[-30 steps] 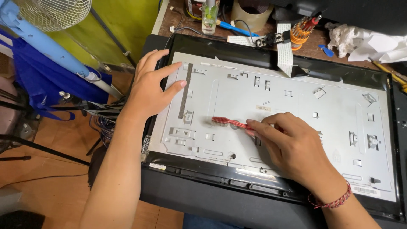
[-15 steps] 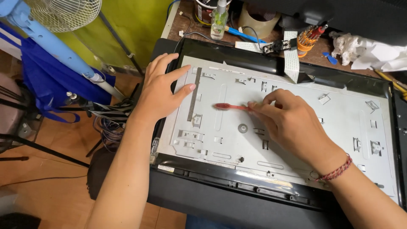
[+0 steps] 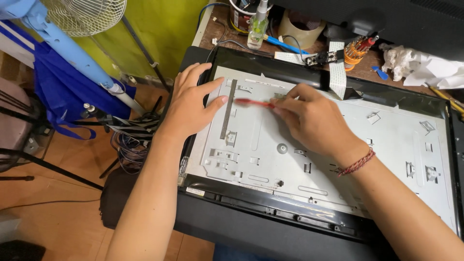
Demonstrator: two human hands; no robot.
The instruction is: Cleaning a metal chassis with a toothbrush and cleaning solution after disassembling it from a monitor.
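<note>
Shifted up-left, right hand grips red tool; left hand lies flat, fingers spread.

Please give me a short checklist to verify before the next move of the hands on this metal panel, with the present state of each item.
1. Left hand steadies the metal panel at its left edge: ok.
2. Right hand holds the red tool: ok.
3. Tool tip is seated on a screw: cannot tell.
4. White ribbon cable lies apart from both hands: ok.
5. Panel lies flat in the black frame: ok.
</note>
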